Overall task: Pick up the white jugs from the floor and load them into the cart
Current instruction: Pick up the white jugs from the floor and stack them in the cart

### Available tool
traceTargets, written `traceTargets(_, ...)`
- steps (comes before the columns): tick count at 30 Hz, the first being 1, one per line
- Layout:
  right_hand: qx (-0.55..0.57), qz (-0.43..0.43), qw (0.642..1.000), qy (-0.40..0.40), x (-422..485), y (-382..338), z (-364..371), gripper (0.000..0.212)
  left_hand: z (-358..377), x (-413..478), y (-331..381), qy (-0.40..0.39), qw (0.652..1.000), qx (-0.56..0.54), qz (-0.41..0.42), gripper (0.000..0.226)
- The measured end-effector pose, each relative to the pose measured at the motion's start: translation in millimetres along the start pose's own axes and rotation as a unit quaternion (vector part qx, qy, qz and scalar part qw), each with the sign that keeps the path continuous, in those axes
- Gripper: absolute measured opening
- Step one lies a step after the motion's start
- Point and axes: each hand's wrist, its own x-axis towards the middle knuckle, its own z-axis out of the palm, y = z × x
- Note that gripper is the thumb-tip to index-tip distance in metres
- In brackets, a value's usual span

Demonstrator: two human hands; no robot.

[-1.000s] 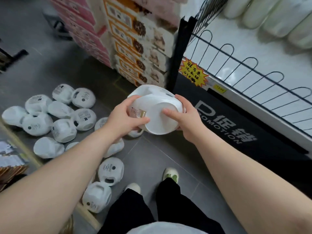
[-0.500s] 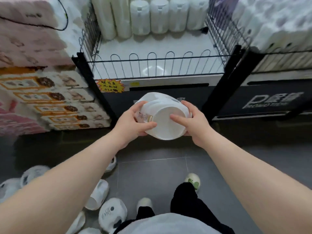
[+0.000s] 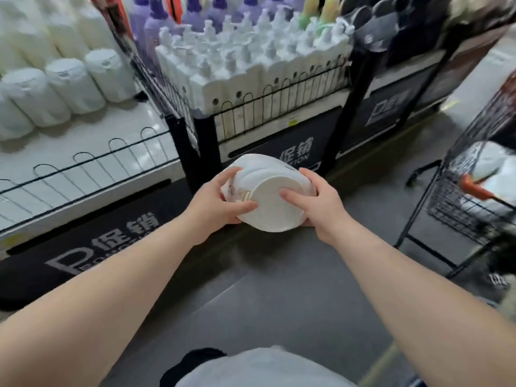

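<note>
Holding a white jug (image 3: 268,208) between both hands, the person has it clear of the grey floor (image 3: 279,289) and out in front of the body, its round flat base turned toward the camera and its top tipped away toward the shelves. The left hand (image 3: 212,202) grips the jug's left side, fingers curled over the upper edge and thumb laid along the rim of the base, next to a small printed label (too blurred to read). The right hand (image 3: 318,208) grips the opposite side, thumb pressed flat on the base and fingers wrapped round behind. A wire cart (image 3: 458,213) stands at the right edge of the view, well apart from the jug, with an orange handle (image 3: 474,188) across it and some white goods inside that are too blurred to make out. On the left a white shelf (image 3: 97,141) with a low wire railing carries rows of similar jugs (image 3: 69,85) lying side by side. Beside it, straight ahead, a second railed shelf is packed with upright white pump bottles (image 3: 251,65), and purple bottles (image 3: 156,20) stand behind them. Dark panels with pale lettering run along the foot of both shelves.
</note>
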Motion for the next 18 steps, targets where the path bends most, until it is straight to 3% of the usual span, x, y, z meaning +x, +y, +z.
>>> traceTargets(6, 0.030, -0.021, 0.993, 0.112, 44, -19, -105, 0.046, 91, 97, 47, -0.086, 0.996, 0.028, 0.019, 0.070)
traceTargets(10, 0.045, -0.021, 0.979, 0.195, 89, -24, -169, 0.065, 147, 175, 71, -0.157, 0.986, 0.047, 0.039, 0.068)
traceTargets(18, 0.092, -0.036, 0.926, 0.365, 175, -44, -282, 0.071, 263, 334, 133, -0.309, 0.944, 0.089, 0.068, 0.069)
